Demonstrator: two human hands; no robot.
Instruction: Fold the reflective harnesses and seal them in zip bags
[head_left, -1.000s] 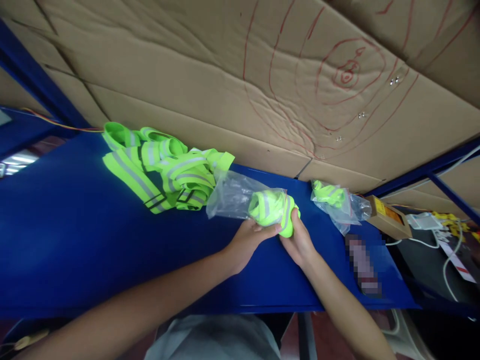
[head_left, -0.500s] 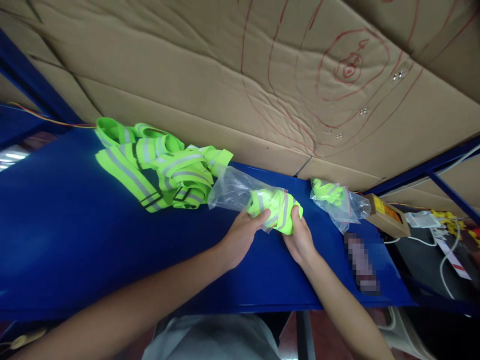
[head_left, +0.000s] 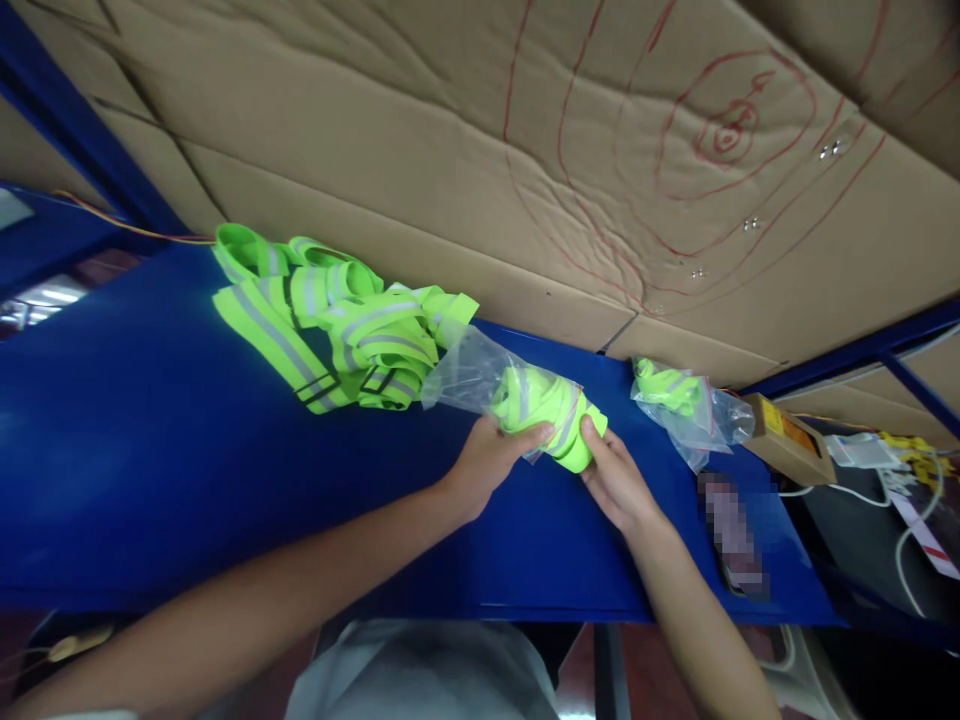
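A rolled neon-green reflective strap (head_left: 551,412) sits partly inside a clear plastic bag (head_left: 469,375) over the blue table (head_left: 150,470). My left hand (head_left: 487,460) grips the bag's mouth around the roll, thumb on top. My right hand (head_left: 619,480) holds the roll's bare end, fingers pressed against it. Both hands are closed on this bundle just above the tabletop.
A loose heap of green reflective straps (head_left: 337,325) lies at the back left. A second bagged strap (head_left: 686,405) rests to the right, beside a small cardboard box (head_left: 787,445). Cardboard sheets (head_left: 450,150) with red scribbles form the back wall. Cables and papers (head_left: 900,480) lie far right.
The green roll has slid further into the plastic bag. My left thumb has shifted up over the bag's mouth. The view has drifted slightly.
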